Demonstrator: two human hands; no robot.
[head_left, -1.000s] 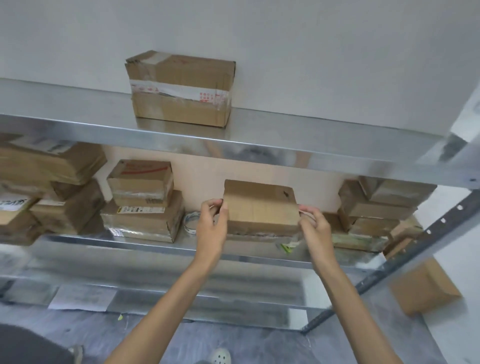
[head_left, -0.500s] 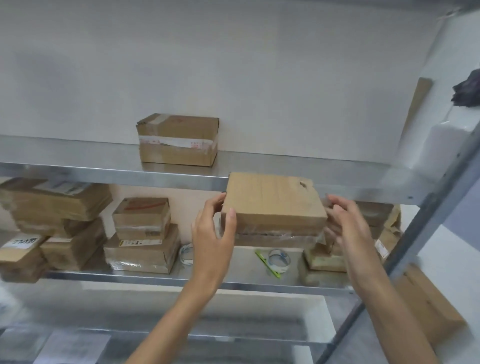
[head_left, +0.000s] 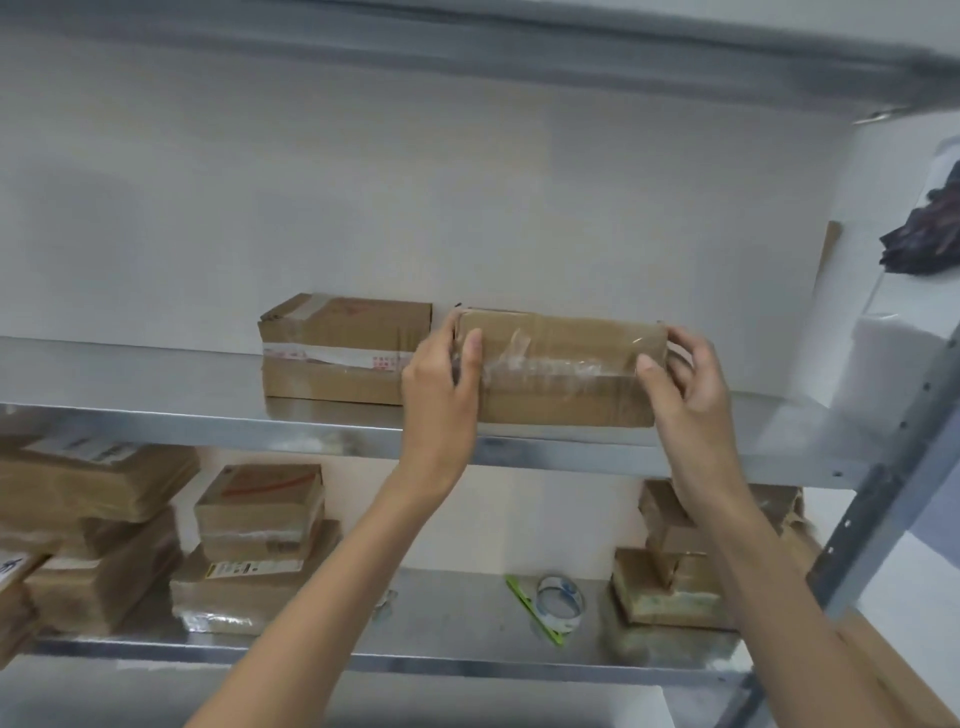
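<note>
Far left, on the lower shelf (head_left: 457, 618): stacked brown parcels (head_left: 98, 519). Above, on the upper shelf (head_left: 130, 384), a taped carton (head_left: 345, 351) close to the wall. Just right of it, the left hand (head_left: 441, 384), fingers curled round the left end of the cardboard box (head_left: 561, 384), thumb pressed on its front face. Box level, bottom edge down on the upper shelf near the front lip, just beside the taped carton, wrinkled clear tape across its front. At its right end, the right hand (head_left: 685, 384), thumb on the front, fingers wrapped behind. Below, a tape roll (head_left: 561, 603) and a green strip (head_left: 535, 613), then more parcels (head_left: 670, 577).
</note>
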